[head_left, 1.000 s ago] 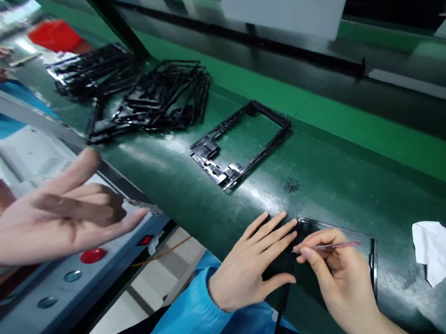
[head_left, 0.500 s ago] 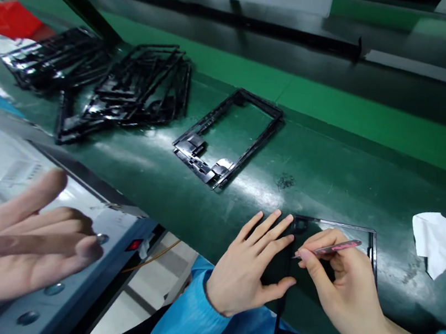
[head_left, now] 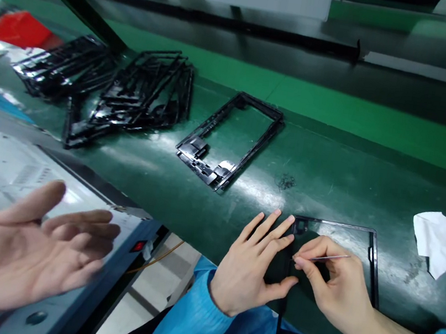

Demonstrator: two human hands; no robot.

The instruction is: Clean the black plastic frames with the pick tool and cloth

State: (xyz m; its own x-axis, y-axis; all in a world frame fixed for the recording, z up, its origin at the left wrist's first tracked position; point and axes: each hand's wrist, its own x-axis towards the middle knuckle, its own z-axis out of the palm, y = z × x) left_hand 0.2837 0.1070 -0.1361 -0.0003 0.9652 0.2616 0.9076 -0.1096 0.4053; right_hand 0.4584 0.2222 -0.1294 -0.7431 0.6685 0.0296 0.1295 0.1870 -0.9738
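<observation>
My left hand lies palm down with its fingers spread, the fingertips against the left side of a thin black rectangular frame. Inside the frame's opening, my right hand pinches slim tweezers. The tweezers' tip is at the frame's left rail, close to my left fingers. My hands cover part of that rail, and whatever sits at the tip is too small to make out. Further up the green table rests a small stack of similar black frames.
Another person's hand, palm up, reaches in from the left above a grey-white machine. Piles of black frames lie at the back left, near a red object. A crumpled white cloth is at the right.
The other person's hand has turned its palm further up and its fingers have opened. My right hand has tilted the tweezers slightly lower. My left hand stays in place.
</observation>
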